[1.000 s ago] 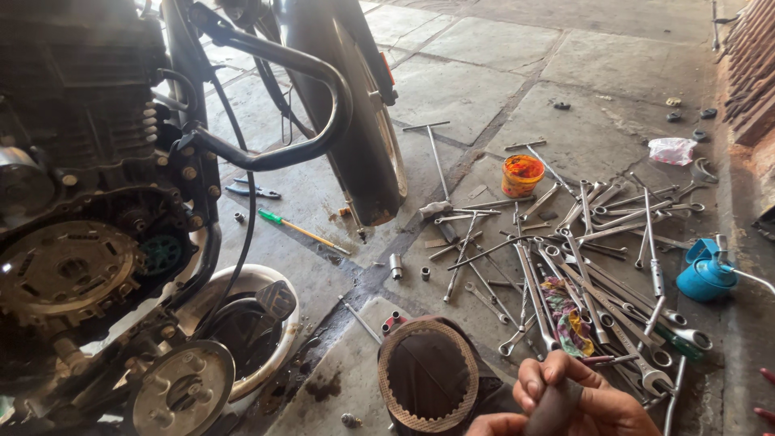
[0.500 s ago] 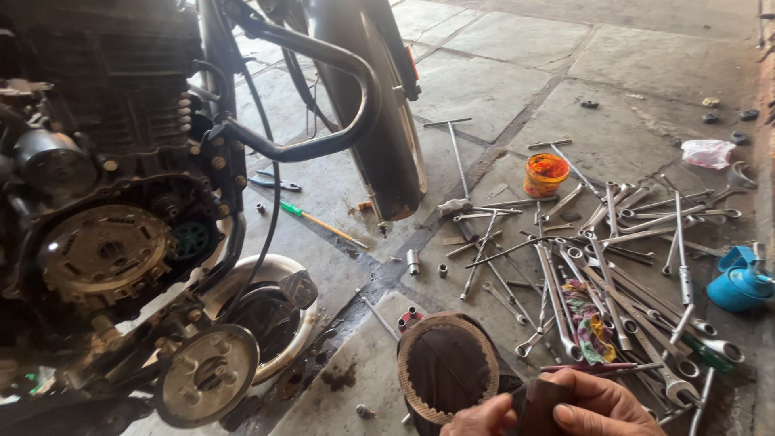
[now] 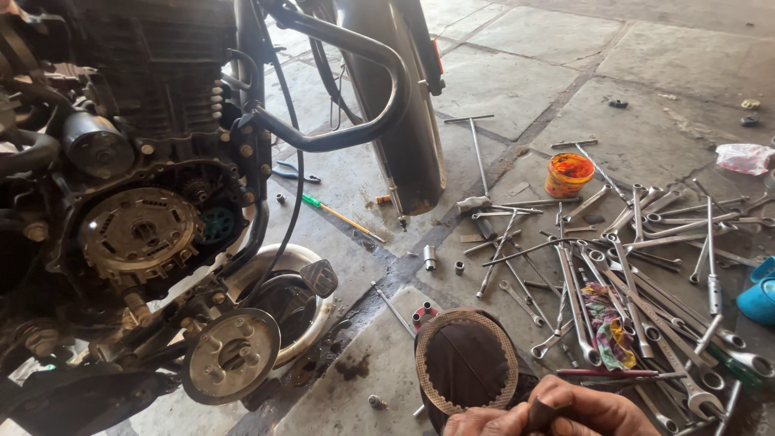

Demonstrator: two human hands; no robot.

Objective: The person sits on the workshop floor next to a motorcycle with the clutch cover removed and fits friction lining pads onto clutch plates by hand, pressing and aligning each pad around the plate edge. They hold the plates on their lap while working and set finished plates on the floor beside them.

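Observation:
My left hand and my right hand meet at the bottom edge, both closed around a small dark piece. Just beyond the left fingers stands a toothed ring-shaped clutch plate over a dark round part; whether a finger touches it I cannot tell. At the left, the motorcycle engine is uncovered, showing the clutch assembly and a round metal disc below it.
Several spanners and T-handle wrenches lie spread on the stone floor at the right, with a colourful rag, an orange tub and a blue container. A white pan sits under the engine. A green-handled screwdriver lies near the mudguard.
The view has swung left and closer, so the engine fills more of the frame. My hands stay together on the dark piece and now sit lower in view.

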